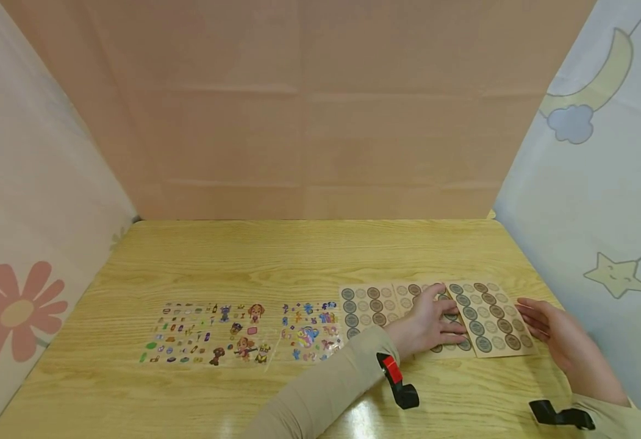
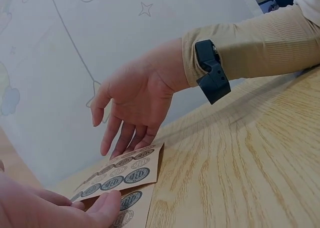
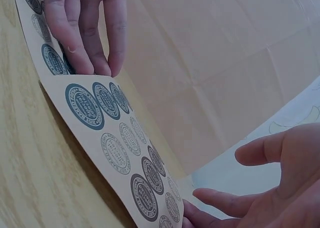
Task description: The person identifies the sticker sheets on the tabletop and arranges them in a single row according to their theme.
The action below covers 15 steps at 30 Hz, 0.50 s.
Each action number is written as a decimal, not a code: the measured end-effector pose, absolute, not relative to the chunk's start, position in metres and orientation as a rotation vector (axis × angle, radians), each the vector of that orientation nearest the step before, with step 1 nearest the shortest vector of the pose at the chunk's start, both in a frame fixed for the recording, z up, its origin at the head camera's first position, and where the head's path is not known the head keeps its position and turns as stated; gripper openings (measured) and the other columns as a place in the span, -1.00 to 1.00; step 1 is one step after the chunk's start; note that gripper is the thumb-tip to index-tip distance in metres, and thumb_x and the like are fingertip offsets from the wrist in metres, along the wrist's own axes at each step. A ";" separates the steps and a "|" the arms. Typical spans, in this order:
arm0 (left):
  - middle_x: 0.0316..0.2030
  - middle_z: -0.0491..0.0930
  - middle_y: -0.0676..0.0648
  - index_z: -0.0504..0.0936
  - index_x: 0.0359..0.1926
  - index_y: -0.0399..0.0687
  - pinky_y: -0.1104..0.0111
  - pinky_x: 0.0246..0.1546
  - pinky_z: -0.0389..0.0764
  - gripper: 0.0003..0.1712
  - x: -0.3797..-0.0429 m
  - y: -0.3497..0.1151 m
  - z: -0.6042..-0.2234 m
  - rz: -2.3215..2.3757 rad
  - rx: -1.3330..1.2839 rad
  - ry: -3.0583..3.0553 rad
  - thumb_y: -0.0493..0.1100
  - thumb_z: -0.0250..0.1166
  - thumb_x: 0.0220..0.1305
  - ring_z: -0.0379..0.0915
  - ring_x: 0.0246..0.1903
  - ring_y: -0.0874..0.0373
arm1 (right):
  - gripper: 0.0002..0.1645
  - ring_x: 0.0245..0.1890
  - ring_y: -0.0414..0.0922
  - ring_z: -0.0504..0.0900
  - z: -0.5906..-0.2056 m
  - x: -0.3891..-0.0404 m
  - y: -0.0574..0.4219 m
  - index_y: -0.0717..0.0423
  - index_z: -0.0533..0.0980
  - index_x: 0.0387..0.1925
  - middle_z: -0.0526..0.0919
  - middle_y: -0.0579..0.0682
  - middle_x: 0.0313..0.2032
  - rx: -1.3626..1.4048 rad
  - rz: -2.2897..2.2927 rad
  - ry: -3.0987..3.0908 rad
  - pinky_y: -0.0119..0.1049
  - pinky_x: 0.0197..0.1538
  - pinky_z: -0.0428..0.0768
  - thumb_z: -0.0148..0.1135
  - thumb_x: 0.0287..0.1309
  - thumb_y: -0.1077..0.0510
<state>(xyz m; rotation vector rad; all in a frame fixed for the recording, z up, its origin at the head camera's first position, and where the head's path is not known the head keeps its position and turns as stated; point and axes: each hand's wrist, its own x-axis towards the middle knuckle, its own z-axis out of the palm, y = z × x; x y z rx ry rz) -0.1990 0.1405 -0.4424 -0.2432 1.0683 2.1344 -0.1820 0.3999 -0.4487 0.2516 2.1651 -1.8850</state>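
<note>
Several tan sheets of round sticker labels lie overlapping in a row at the right of the table. My left hand (image 1: 427, 323) rests over the middle sticker sheet (image 1: 402, 291), its extended fingertips at the left edge of the rightmost sticker sheet (image 1: 490, 317). At that sheet's opposite edge is my right hand (image 1: 562, 338), with fingers extended against or just under the border. In the right wrist view the rightmost sheet (image 3: 117, 155) is slightly raised and overlaps its neighbour, and the right thumb (image 3: 260, 150) stands apart from it.
Left of the tan sheets lie two clear sheets of colourful cartoon stickers, a smaller one (image 1: 309, 332) and a wider one (image 1: 205, 335). A tan backdrop (image 1: 298, 122) rises behind the wooden table (image 1: 243, 256), with printed cloth walls (image 1: 600, 201) at the sides.
</note>
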 end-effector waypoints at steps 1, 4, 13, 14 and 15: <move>0.21 0.33 -0.25 0.28 0.32 -0.39 -0.14 0.15 0.34 -0.19 -0.199 0.141 -0.442 2.134 -0.242 1.069 0.20 -0.08 0.34 0.30 0.11 -0.41 | -0.67 -0.25 -0.46 0.49 -0.451 -0.183 0.402 -0.52 0.52 -0.27 0.54 -0.52 -0.26 0.253 -1.875 2.171 -0.50 -0.24 0.45 -0.21 0.45 -0.17; 0.21 0.32 -0.25 0.28 0.32 -0.39 -0.16 0.15 0.33 -0.19 -0.199 0.141 -0.442 2.135 -0.242 1.074 0.21 -0.06 0.33 0.29 0.12 -0.42 | -0.70 -0.25 -0.47 0.49 -0.458 -0.186 0.410 -0.50 0.52 -0.21 0.54 -0.53 -0.26 0.262 -1.877 2.174 -0.50 -0.25 0.46 -0.19 0.43 -0.20; 0.20 0.34 -0.23 0.28 0.33 -0.36 -0.17 0.13 0.34 -0.19 -0.198 0.141 -0.440 2.131 -0.248 1.094 0.21 -0.04 0.34 0.29 0.11 -0.42 | -0.71 -0.25 -0.48 0.50 -0.475 -0.194 0.425 -0.44 0.49 -0.08 0.53 -0.54 -0.23 0.287 -1.895 2.167 -0.53 -0.29 0.48 -0.19 0.43 -0.20; 0.21 0.33 -0.24 0.28 0.33 -0.36 -0.17 0.14 0.33 -0.19 -0.198 0.141 -0.440 2.131 -0.248 1.093 0.21 -0.04 0.34 0.29 0.12 -0.42 | -0.71 -0.25 -0.48 0.50 -0.476 -0.194 0.425 -0.45 0.51 -0.10 0.55 -0.53 -0.23 0.283 -1.911 2.157 -0.54 -0.30 0.48 -0.18 0.44 -0.18; 0.22 0.32 -0.25 0.27 0.34 -0.37 -0.17 0.14 0.33 -0.18 -0.198 0.141 -0.439 2.131 -0.246 1.091 0.21 -0.04 0.34 0.28 0.12 -0.42 | -0.70 -0.26 -0.47 0.51 -0.474 -0.193 0.423 -0.41 0.52 -0.08 0.55 -0.51 -0.24 0.303 -1.921 2.170 -0.52 -0.30 0.47 -0.17 0.44 -0.17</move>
